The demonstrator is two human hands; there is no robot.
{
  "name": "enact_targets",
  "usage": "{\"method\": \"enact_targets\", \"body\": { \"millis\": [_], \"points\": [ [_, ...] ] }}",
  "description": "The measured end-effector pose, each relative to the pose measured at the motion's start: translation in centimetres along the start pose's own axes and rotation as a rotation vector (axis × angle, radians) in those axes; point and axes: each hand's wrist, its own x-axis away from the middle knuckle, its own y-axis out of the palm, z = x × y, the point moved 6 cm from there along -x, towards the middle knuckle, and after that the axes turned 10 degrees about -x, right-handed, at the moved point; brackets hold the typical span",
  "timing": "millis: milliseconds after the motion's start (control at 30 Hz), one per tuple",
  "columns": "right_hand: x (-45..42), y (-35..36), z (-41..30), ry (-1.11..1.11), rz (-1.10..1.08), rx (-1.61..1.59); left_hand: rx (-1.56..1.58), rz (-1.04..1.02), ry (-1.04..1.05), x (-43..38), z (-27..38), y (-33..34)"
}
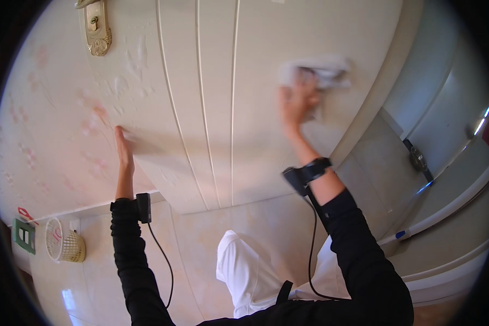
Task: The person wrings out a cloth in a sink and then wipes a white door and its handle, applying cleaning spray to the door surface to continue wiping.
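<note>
Before me stands a cream door [212, 102] with three vertical grooves. My right hand [300, 102], blurred, presses a white cloth [330, 75] against the door's right part. The cloth is blurred too, with something darker in its folds. My left hand [124, 146] rests along the door's left edge, its fingers mostly out of sight; it holds no loose thing that I can see. White foam [134, 61] clings to the door between the left edge and the first groove. Above it at the upper left is a gold-coloured handle plate [98, 28] with a keyhole.
Flower-patterned wallpaper [45, 142] covers the wall at left. A yellowish plastic basket [67, 242] and a green plastic object [23, 235] stand on the tiled floor [126, 252]. A long white pole-like bar [448, 212] crosses the right side. Cables run from both wrist devices.
</note>
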Motion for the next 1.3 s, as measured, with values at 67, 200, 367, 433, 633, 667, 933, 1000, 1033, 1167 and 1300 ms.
{"method": "enact_targets", "body": {
  "millis": [67, 200, 367, 433, 633, 667, 933, 1000, 1033, 1167, 1300],
  "points": [
    [1.5, 3.7, -9.2, -0.247, -0.177, -0.115, -0.076, -0.040, -0.154, 0.3, -0.1, 1.0],
    [4.6, 9.1, -13.8, -0.437, -0.329, -0.088, -0.024, -0.089, -0.092, -0.5, -1.3, 3.6],
    [-2.6, 4.3, -5.9, -0.487, -0.441, -0.117, -0.069, -0.068, -0.184, -0.9, -2.8, 0.6],
    [-7.2, -1.7, -1.0, -0.344, -0.233, 0.155, -0.052, -0.018, -0.075, -1.4, -1.9, -1.4],
    [-20.9, -9.7, 10.0, -0.255, 0.157, 0.198, -0.050, -0.001, -0.200, -0.9, -2.6, 1.1],
    [-22.1, -8.9, 9.5, -0.108, 0.147, 0.188, 0.022, -0.038, -0.180, -0.9, -3.1, 1.2],
    [-3.6, 6.4, -13.6, -0.890, -0.496, -0.379, 0.049, -0.028, -0.145, -0.7, -2.6, 1.2],
    [-0.6, 6.6, -11.9, -1.047, -0.557, -0.362, 0.141, -0.148, -0.157, -0.5, -1.6, 2.7],
    [-0.5, 5.9, -10.5, -1.091, -0.622, -0.360, 0.143, -0.140, -0.152, -0.4, -1.6, 2.6],
    [-10.3, -0.5, -4.1, -0.711, -0.760, -0.263, 0.043, -0.058, -0.160, -1.5, -3.2, -1.3],
    [-23.9, -10.2, 6.5, -0.607, -0.103, 0.150, 0.084, -0.037, -0.189, -0.4, -2.8, 0.3]
  ]
}}
